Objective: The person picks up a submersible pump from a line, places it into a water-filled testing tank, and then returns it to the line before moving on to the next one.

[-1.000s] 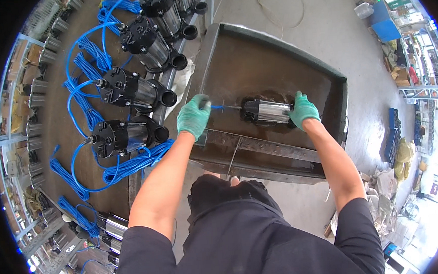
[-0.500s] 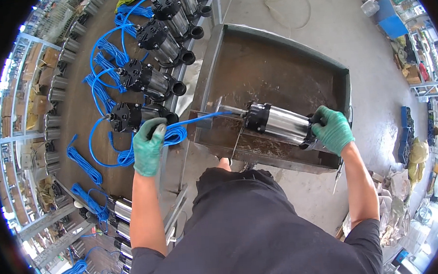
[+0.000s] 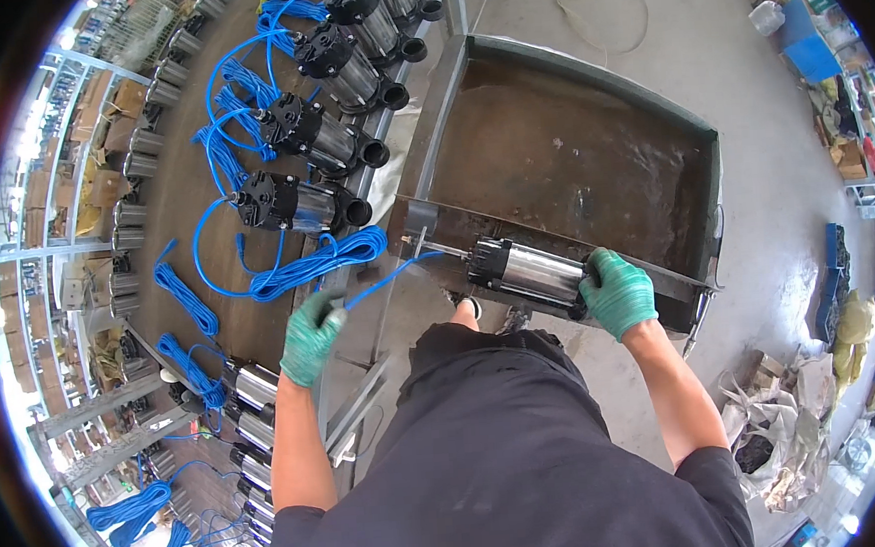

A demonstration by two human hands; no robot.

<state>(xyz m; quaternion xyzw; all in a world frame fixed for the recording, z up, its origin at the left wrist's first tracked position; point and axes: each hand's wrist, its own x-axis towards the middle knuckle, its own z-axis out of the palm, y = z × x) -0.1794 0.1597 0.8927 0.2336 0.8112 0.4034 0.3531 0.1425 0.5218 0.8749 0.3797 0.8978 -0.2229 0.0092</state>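
Observation:
A silver and black cylindrical pump [image 3: 538, 272] lies on its side along the near side of a water-filled metal tank [image 3: 431, 123]. My right hand [image 3: 619, 292], in a green glove, is closed round the pump's right end. From its left end a thin metal rod with a crosspiece [image 3: 420, 240] sticks out, and a blue cable [image 3: 397, 272] slants down to my left hand [image 3: 311, 339]. That hand, also green-gloved, is closed at the cable beside the bench edge; its fingertips are blurred. A coiled bundle of blue cable [image 3: 322, 266] lies just beyond it.
Several similar pumps [image 3: 288, 204] with blue cables stand along the bench [image 3: 174, 139] at left. More pumps [image 3: 254, 385] lie lower left. Shelving [image 3: 55, 252] lines the far left. Crumpled sacks [image 3: 782, 423] and a blue crate [image 3: 837, 259] are on the floor at right.
The pump has moved toward me and left, from over the water to the tank's near side, with my right hand on it. My left hand has drawn nearer, away from the cable bundle.

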